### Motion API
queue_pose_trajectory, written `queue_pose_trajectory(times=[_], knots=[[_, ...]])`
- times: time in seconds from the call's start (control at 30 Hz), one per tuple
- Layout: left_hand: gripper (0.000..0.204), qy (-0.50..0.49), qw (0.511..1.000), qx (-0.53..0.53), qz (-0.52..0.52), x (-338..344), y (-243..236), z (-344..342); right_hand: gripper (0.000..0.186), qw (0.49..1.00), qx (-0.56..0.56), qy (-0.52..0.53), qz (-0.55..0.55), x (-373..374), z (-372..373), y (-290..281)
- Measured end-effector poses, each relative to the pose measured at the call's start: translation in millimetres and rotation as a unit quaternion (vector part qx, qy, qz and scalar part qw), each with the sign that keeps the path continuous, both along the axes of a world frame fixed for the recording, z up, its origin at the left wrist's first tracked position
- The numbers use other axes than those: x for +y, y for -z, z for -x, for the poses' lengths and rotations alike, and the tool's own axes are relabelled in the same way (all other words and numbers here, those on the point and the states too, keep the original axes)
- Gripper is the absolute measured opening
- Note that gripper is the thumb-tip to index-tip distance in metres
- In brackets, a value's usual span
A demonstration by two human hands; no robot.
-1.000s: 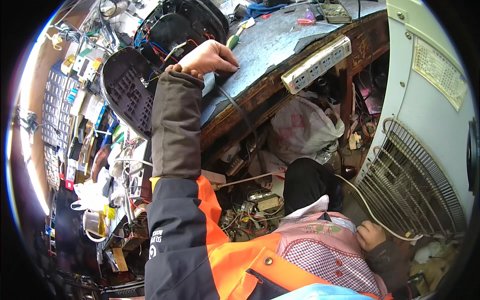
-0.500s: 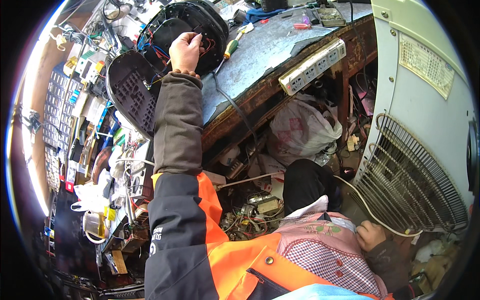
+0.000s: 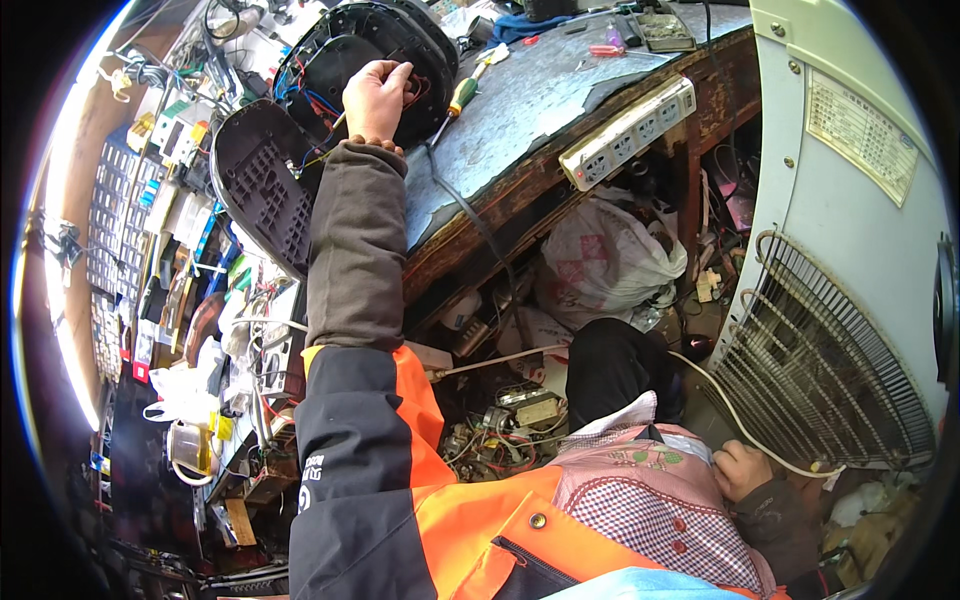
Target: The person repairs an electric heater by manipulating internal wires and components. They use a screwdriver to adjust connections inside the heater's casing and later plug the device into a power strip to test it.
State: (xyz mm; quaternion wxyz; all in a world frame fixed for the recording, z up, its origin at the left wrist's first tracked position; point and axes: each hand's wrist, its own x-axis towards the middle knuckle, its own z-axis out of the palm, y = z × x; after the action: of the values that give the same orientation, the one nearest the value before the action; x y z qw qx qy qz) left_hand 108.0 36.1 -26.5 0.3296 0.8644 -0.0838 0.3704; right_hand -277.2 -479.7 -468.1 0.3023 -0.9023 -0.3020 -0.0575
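My left hand (image 3: 377, 100) reaches over an opened, rounded black appliance housing (image 3: 345, 43). Its thumb and fingers are pinched together above the wiring; whatever they hold is hidden. Red and blue wires (image 3: 312, 97) run inside the shell. Beside it leans a black cover (image 3: 262, 185) with a ribbed grid, joined by thin wires. Just right of the housing lies a screwdriver (image 3: 463, 96) with a green and yellow handle. My right hand (image 3: 742, 470) rests low at the right against the pink checked apron (image 3: 650, 515), fingers curled, apparently around nothing.
A worn blue-topped workbench (image 3: 520, 130) carries a power strip (image 3: 628, 133) along its edge. Beneath are a white plastic bag (image 3: 605, 260) and tangled electronic parts (image 3: 510, 420). A pale appliance cabinet with a condenser grille (image 3: 820, 350) stands right. Cluttered shelves (image 3: 125, 200) line the left.
My left hand has shifted slightly at the housing, its wrist and fingers turning a little to the right. The right hand stays where it was.
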Motion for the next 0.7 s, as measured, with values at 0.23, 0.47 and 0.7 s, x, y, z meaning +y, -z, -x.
queue_pose_trajectory(times=[0.23, 0.47, 0.7], knots=[[0.021, -0.036, 0.995, -0.074, -0.053, -4.6, 2.5, -2.0, 0.016, 1.0, -0.002, -0.002, -0.004, 2.8, -2.3, -1.1], [0.018, -0.057, 0.994, -0.077, -0.053, -6.9, 3.0, -2.9, 0.016, 1.0, -0.012, 0.002, -0.003, 3.8, -1.8, -1.2], [0.024, -0.043, 0.996, -0.024, 0.071, -9.2, 0.7, -4.8, 0.015, 1.0, -0.022, 0.002, -0.002, 2.8, 0.5, 0.3]])
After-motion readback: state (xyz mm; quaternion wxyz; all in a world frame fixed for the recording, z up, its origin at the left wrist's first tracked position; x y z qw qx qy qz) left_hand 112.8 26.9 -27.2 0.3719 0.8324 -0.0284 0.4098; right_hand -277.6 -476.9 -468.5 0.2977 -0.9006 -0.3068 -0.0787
